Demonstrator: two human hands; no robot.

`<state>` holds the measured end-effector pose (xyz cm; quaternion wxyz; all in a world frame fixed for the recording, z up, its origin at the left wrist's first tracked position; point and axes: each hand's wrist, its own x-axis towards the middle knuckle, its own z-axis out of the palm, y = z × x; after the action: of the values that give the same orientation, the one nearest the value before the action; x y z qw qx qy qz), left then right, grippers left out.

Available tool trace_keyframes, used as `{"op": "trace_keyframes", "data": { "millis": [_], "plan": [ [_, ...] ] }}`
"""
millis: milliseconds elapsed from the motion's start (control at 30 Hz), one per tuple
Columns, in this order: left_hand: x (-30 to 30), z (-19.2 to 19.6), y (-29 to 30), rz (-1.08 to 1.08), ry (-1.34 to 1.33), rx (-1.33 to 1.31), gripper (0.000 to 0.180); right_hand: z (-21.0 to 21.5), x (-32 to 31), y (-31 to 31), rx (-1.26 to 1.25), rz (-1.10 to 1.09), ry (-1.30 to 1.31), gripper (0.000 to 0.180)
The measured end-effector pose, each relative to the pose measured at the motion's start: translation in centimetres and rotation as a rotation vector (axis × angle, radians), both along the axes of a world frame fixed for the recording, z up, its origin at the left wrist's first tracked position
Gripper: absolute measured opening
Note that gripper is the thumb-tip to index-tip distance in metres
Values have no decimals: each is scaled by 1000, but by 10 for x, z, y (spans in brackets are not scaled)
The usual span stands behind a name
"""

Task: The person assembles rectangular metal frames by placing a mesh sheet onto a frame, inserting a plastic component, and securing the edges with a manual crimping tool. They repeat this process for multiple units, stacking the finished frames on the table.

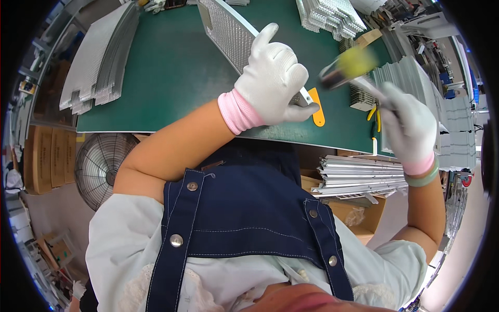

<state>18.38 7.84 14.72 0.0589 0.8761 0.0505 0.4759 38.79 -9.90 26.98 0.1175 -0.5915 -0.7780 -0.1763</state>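
Note:
In a white glove with a pink cuff, my left hand grips the edge of a framed metal mesh panel. The panel stands tilted on its edge on the green table, and its near corner pokes out by my thumb. My right hand, gloved the same way, is closed around the handle of a mallet with a yellow and dark head. The mallet is raised to the right of the panel's near end, blurred by motion. A flat orange plastic piece lies on the table beside that end.
Stacks of mesh sheets lie on the green table at the left and far right. Yellow-handled pliers are near the front edge. Metal strips fill a box below. A fan stands at lower left.

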Motion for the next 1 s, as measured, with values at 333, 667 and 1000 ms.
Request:
{"op": "trace_keyframes", "data": {
  "millis": [333,667,1000],
  "plan": [
    [10,5,1,-85,-112,6,40,-101,40,20,-191,-455,714,30],
    [15,3,-1,-118,30,-68,43,-71,148,110,818,-522,1000,40],
    [31,12,-3,-134,96,-46,35,171,96,131,366,363,1434,17]
  ]
}}
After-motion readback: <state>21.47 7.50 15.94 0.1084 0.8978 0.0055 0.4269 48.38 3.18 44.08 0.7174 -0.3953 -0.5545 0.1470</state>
